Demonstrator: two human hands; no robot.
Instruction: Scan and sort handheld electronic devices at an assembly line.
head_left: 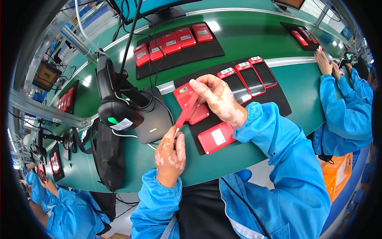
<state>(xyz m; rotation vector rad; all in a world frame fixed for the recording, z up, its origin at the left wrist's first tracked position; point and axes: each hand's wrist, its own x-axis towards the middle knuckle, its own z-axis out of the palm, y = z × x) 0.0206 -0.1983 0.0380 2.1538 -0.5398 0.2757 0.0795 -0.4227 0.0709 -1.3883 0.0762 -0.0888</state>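
Observation:
Between my two hands a red handheld device, phone-like and seen edge-on, is held tilted above the black mat. My left hand grips its lower end, and my right hand pinches its upper end between thumb and fingers. Beneath and beside it, a red device and another red device lie on the mat, partly covered by my hands. Closer to me rests a red device with a white label, back side up. Right of my right hand lie three red devices with dark screens facing up.
A black scanner on a stand rises at the left, beside a black bag and cables. Across the metal rail, a black mat bears several red devices. Co-workers in blue sleeves work at both sides. An orange crate stands lower right.

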